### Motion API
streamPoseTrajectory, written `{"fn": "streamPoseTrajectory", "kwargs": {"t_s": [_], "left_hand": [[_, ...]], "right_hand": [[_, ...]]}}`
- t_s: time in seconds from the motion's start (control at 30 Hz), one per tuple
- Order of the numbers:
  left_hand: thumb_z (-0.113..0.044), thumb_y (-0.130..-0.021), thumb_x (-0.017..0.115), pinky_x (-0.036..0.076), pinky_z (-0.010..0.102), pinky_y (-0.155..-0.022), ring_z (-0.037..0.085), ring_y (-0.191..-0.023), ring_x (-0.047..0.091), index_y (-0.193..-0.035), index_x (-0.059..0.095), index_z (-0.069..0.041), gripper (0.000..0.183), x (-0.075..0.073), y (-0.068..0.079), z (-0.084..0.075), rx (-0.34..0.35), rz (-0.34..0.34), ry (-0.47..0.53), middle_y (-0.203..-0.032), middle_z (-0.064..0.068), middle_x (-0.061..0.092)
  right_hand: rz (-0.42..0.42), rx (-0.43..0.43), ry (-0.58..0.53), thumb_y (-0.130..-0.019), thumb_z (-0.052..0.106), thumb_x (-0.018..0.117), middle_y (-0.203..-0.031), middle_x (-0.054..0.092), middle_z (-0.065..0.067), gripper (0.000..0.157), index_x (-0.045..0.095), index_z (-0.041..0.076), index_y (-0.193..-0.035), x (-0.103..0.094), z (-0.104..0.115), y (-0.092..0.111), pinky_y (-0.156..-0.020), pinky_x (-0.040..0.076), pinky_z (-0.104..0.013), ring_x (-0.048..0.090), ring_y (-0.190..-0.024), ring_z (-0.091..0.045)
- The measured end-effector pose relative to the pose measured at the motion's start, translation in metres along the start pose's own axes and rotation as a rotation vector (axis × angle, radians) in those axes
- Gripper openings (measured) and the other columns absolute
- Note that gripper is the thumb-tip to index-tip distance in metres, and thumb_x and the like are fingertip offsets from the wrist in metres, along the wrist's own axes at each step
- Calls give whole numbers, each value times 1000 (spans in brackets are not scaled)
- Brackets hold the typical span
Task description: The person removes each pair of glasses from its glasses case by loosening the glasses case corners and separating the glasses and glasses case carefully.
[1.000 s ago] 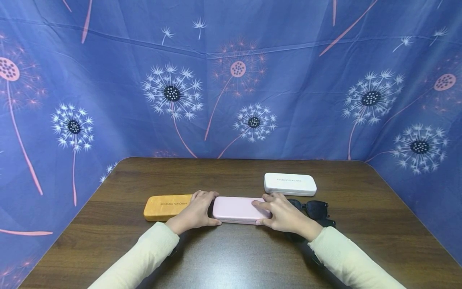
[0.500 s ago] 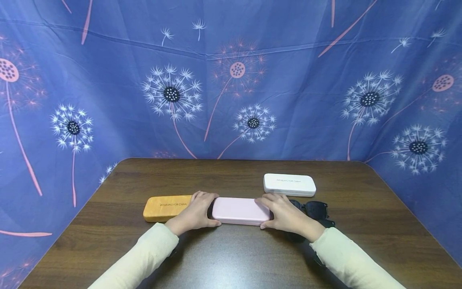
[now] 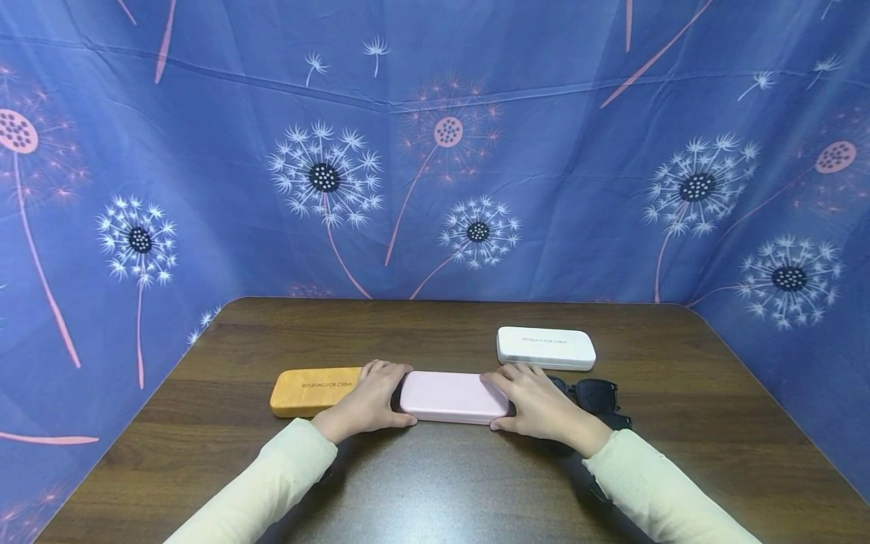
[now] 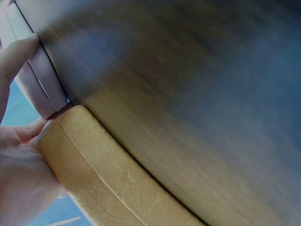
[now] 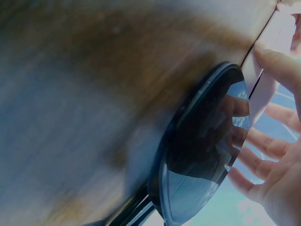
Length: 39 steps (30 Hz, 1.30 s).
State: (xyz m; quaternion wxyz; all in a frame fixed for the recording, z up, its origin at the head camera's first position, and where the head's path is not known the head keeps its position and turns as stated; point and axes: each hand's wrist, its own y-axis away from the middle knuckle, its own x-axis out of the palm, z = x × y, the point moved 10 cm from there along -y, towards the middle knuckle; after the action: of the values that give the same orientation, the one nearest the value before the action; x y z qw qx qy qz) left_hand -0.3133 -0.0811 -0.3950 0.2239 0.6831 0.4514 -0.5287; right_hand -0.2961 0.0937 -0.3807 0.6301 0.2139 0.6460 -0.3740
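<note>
A closed pink glasses case (image 3: 453,397) lies flat on the table between the two hands. The left hand (image 3: 368,398) grips its left end, thumb on the front side and fingers toward the back. At the right end, the right hand (image 3: 537,400) holds the case, its thumb (image 5: 277,66) near the seam between lid and base. A yellow-orange glasses case (image 4: 103,160) sits against the pink one, partly under the left hand. Black sunglasses (image 5: 207,136) are beside the right hand, which hides part of them in the head view.
Farther back on the right stands a white glasses case (image 3: 546,348) with small printed letters. More dark eyewear shows partly beneath the right forearm. The brown wooden table (image 3: 381,325) ends at a blue dandelion-print cloth (image 3: 571,227).
The right hand's fingers have slid off the lid toward the right end, and its thumb has shifted slightly right. The left hand and the cases look unmoved.
</note>
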Motion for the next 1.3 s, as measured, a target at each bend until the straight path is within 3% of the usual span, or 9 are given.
{"fn": "streamPoseTrajectory", "kwargs": {"t_s": [0.23, 0.8, 1.3], "left_hand": [[-37, -61, 82, 27, 50, -101, 31, -113, 47, -119, 51, -1, 75, -1, 0, -1, 1, 3, 6, -117, 13, 59], [-39, -62, 81, 28, 52, -101, 32, -110, 48, -119, 51, 1, 76, -4, -3, -6, 32, 26, -50, -115, 15, 60], [-31, -65, 81, 30, 51, -97, 35, -111, 47, -124, 48, 3, 76, -24, -11, 4, -4, 15, -24, -121, 17, 57]], "right_hand": [[-11, -36, 40, -67, 45, 76, -107, 60, -7, 67, 54, 13, -122, -2, 4, 0, -86, 41, -47, 54, -95, -24], [-23, -28, 26, -68, 45, 75, -112, 60, -8, 66, 55, 14, -123, -3, 0, -1, -90, 40, -51, 55, -104, -28], [-64, -43, 27, -70, 41, 75, -109, 61, -8, 64, 55, 12, -123, -17, 2, -21, -84, 43, -47, 56, -94, -23]]}}
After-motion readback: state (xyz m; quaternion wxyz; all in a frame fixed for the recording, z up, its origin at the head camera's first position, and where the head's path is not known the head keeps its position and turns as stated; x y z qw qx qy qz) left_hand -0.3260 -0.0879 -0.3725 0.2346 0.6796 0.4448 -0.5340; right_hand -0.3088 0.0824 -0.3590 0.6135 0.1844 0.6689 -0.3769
